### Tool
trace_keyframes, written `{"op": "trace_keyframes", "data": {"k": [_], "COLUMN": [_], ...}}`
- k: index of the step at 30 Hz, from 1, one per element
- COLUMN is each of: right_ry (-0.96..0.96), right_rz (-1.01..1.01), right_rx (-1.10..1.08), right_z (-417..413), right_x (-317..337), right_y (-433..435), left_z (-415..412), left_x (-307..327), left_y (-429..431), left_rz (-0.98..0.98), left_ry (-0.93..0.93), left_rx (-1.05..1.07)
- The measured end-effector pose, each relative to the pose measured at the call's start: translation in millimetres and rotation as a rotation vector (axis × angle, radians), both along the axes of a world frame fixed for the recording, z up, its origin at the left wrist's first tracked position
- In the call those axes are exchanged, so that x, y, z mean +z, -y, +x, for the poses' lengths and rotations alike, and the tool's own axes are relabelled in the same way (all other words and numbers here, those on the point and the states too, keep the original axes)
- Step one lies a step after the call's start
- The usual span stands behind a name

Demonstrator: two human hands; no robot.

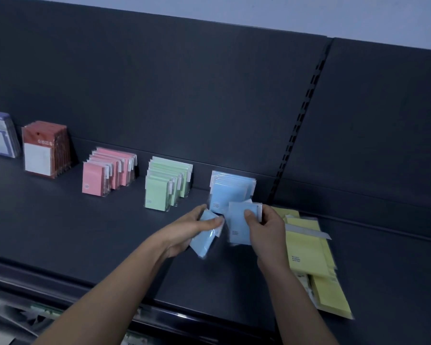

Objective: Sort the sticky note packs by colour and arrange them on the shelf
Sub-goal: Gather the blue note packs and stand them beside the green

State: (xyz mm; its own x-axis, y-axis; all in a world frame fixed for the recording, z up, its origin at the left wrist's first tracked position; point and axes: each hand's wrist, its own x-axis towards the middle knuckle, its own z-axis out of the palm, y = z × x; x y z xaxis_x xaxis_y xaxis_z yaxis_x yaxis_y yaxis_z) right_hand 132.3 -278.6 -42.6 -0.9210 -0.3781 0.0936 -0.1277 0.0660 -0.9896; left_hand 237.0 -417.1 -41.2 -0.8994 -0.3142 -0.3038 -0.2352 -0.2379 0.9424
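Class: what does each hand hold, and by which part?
The left hand pinches a blue pack near its upper end; the right hand grips a second blue pack by its upper right edge.

The front red pack [39, 150] carries white Chinese characters on its top band, perhaps 金榜题名. Print on the blue sticky note packs [232, 192] is too small to read.

Dim bluish light, slight motion blur
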Motion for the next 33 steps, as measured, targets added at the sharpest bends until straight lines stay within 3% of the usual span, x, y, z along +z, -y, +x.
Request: {"op": "trace_keyframes", "data": {"k": [3,5,9,12,15,20,25,28,33], "right_ry": [0.012,0.0,-0.048,-0.094,-0.074,0.052,0.106,0.095,0.101], "right_rz": [-0.018,-0.021,-0.133,-0.144,-0.072,-0.076,-0.077,-0.104,0.151], "right_rx": [-0.028,-0.054,-0.166,-0.077,0.089,0.103,0.069,0.075,0.26], "right_z": [-2,-2,-1,0,7,9,8,8,11], "right_x": [0,1,5,11,8,-8,-18,-14,-16], "right_y": [-5,-8,-10,-10,-1,14,19,21,22], "left_z": [-1,-2,-11,-18,-23,-24,-26,-28,-28], "left_x": [-9,-14,-17,-17,-14,-14,-24,-21,-30], "left_y": [5,7,9,9,3,-4,-17,-16,-11], "left_rz": [-0.166,-0.208,-0.108,-0.049,0.007,0.119,-0.165,-0.224,-0.473], "left_ry": [-0.002,0.001,-0.048,-0.073,-0.139,-0.217,-0.203,-0.249,-0.214], "left_rx": [-0.062,0.011,0.277,0.396,0.365,0.252,0.247,0.267,0.111]}}
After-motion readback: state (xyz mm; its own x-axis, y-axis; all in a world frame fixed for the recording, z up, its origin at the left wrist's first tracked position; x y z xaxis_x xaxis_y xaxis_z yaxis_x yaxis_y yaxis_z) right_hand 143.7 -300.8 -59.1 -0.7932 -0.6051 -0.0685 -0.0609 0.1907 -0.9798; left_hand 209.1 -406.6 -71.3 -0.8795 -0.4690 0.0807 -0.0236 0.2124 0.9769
